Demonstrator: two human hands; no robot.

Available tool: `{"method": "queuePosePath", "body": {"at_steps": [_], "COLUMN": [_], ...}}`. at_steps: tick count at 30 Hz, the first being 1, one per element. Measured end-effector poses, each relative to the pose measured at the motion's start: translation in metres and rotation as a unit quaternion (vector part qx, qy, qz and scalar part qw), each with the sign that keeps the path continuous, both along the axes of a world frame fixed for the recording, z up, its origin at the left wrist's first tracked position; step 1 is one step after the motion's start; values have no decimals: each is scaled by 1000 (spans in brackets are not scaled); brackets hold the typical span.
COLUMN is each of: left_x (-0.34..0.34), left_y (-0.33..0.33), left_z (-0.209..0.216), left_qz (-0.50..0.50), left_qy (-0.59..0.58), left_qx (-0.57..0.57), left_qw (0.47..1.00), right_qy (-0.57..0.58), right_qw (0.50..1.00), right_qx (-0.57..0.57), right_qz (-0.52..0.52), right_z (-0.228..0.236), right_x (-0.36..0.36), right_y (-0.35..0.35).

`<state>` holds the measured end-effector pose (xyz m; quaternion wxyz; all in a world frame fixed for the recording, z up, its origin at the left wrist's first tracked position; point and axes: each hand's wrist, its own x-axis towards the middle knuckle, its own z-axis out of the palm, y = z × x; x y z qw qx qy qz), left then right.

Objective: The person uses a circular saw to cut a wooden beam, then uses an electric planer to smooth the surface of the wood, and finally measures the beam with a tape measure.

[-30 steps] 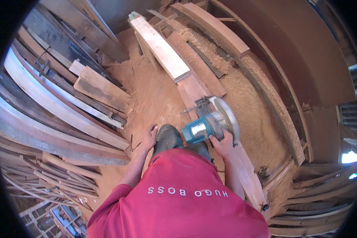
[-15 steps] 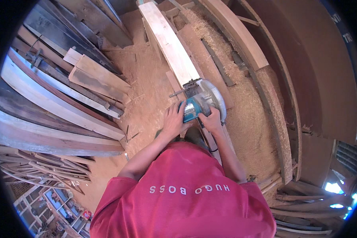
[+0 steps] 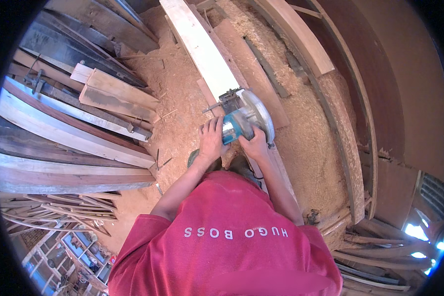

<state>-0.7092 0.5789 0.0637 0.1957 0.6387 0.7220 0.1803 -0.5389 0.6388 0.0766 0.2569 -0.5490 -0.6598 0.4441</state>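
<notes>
A teal circular saw [image 3: 237, 124] with a silver blade guard sits at the near end of a long pale board [image 3: 202, 49]. My left hand [image 3: 212, 138] wraps the left side of the saw's teal motor housing. Gripping the rear of the saw beside the guard is my right hand [image 3: 256, 145], its thumb laid toward the housing. The blade is hidden under the guard. From the saw's front left side a thin metal rod [image 3: 212, 107] sticks out. Under and beyond the saw, the board runs away from me along a narrower timber support.
Planks [image 3: 74, 129] lean in a dense row at the left, with thin offcuts [image 3: 59, 209] heaped below them. Sawdust [image 3: 311, 153] covers the floor. Long timber beams [image 3: 301, 37] lie to the right beside a brown panel [image 3: 399, 89]. A shelf unit [image 3: 84, 251] stands at lower left.
Both hands and the saw appear slightly farther left and higher in the view. The board and surroundings have shifted too, as the view moved. Both hands keep their hold.
</notes>
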Motion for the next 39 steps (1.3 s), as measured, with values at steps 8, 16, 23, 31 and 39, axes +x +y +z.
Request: {"method": "queuePosePath", "body": {"at_steps": [8, 16, 23, 31, 39], "left_x": [10, 18, 18, 16, 15], "left_y": [2, 6, 10, 13, 17], "left_z": [-3, -6, -10, -7, -10], "left_qz": [19, 34, 33, 29, 25], "left_qy": [-24, -10, 8, 9, 16], "left_qx": [1, 7, 21, 12, -10], "left_qw": [1000, 999, 999, 999, 1000], "right_qy": [4, -19, -29, -18, -23], "right_qw": [1000, 999, 999, 999, 999], "right_qx": [-6, 13, -5, -25, -16], "right_qz": [9, 27, 30, 41, 33], "right_z": [6, -3, -13, -6, -11], "right_x": [5, 10, 12, 9, 9], "right_y": [0, 5, 7, 12, 13]}}
